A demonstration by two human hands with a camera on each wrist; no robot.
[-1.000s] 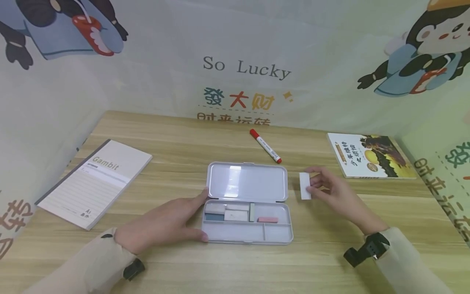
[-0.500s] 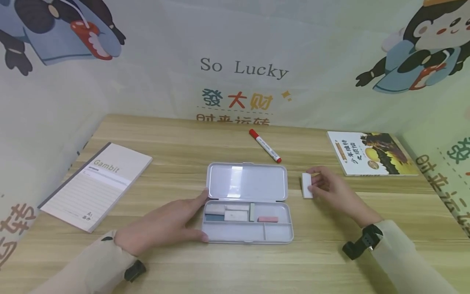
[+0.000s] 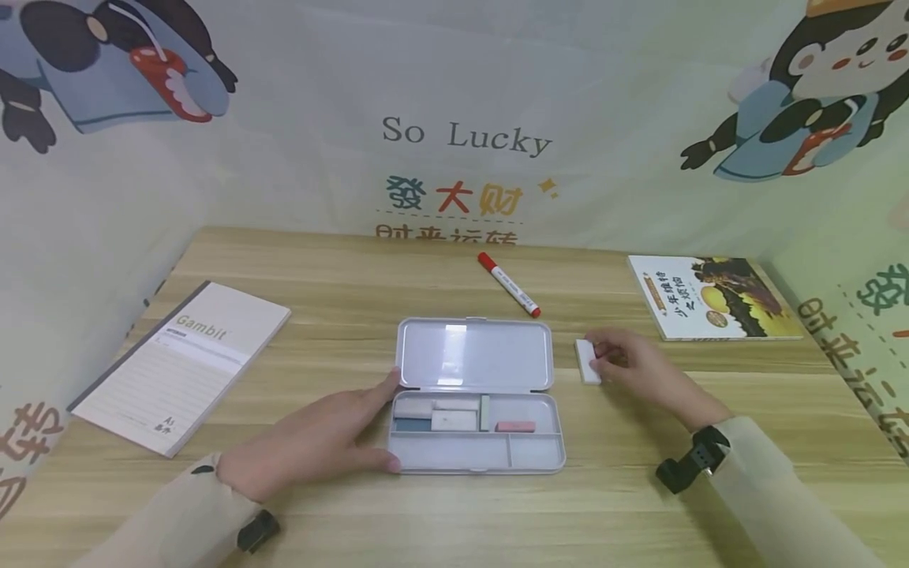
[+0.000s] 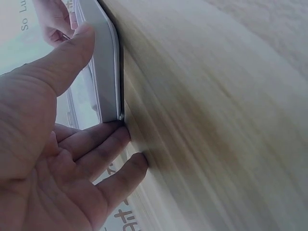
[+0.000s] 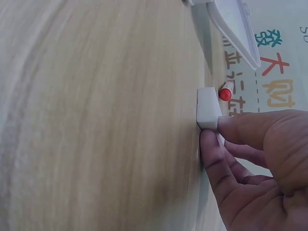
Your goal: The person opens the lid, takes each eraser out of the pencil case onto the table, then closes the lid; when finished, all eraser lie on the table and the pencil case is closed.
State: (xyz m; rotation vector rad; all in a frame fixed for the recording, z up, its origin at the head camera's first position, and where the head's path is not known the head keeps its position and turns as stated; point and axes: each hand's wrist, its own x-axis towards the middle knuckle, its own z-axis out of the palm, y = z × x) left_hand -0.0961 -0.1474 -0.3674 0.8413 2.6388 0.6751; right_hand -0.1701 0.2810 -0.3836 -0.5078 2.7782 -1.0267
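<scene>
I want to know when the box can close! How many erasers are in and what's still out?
Several erasers already lie in the open pencil case. The left hand steadies the case. The right hand pinches a white eraser on the table beside the case; it is not in yet, and the lid is open.

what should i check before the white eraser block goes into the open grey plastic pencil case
1. Right hand grips the white eraser block: ok.
2. Grey plastic pencil case lid open: ok.
3. Left hand steadies the case's left end: ok.
4. Bare compartment free in the front row: ok.
5. Path from eraser to case free; the red marker pen lies farther back: ok.
6. Eraser lifted off the wooden table: cannot tell.
</scene>
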